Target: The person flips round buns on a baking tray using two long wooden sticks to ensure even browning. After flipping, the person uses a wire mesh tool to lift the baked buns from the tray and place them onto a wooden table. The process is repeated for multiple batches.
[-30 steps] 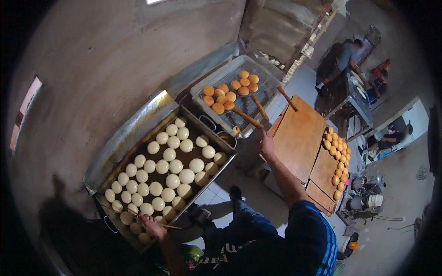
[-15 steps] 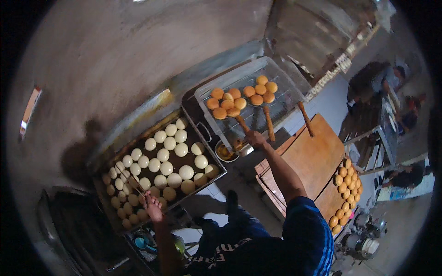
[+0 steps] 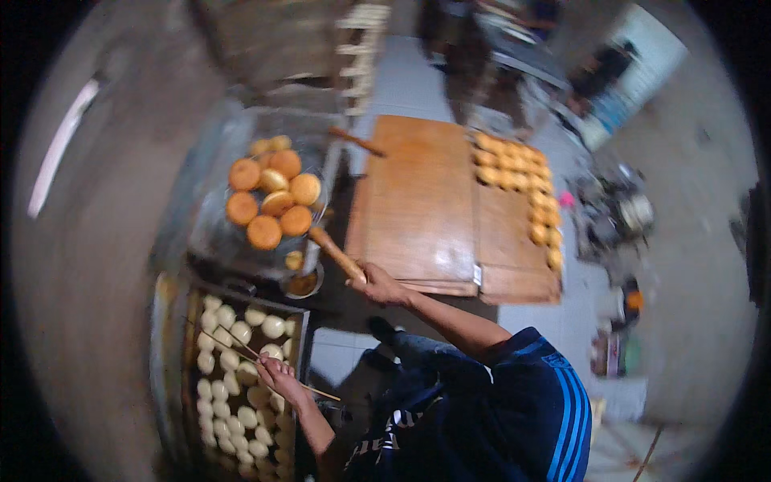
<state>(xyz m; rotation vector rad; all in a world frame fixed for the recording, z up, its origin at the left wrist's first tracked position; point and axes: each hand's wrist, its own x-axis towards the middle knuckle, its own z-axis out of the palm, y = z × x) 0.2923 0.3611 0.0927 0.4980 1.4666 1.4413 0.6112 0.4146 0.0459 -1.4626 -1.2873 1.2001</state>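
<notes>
My right hand (image 3: 381, 284) is closed round the thick wooden handle (image 3: 339, 254) of a tool. At its far end is a cluster of browned round buns (image 3: 264, 231), which look raised above a clear-walled tray (image 3: 217, 249); the head under them is mostly hidden. My left hand (image 3: 277, 376) grips a pair of long thin sticks (image 3: 229, 344). These reach over a dark rectangular pan (image 3: 299, 321) with many pale, round dough pieces (image 3: 247, 417) in it. Motion blurs the view somewhat.
Right of the tray are large wooden boards (image 3: 422, 209), with rows of golden buns (image 3: 514, 165) along their far and right edges. Another wooden handle (image 3: 357, 140) juts over them. A metal bowl (image 3: 305, 285) stands between tray and pan. People are at the back.
My view has swung to the right. The buns on the handled tool look bigger and nearer, lifted from the tray. My left hand still holds the sticks over the pan.
</notes>
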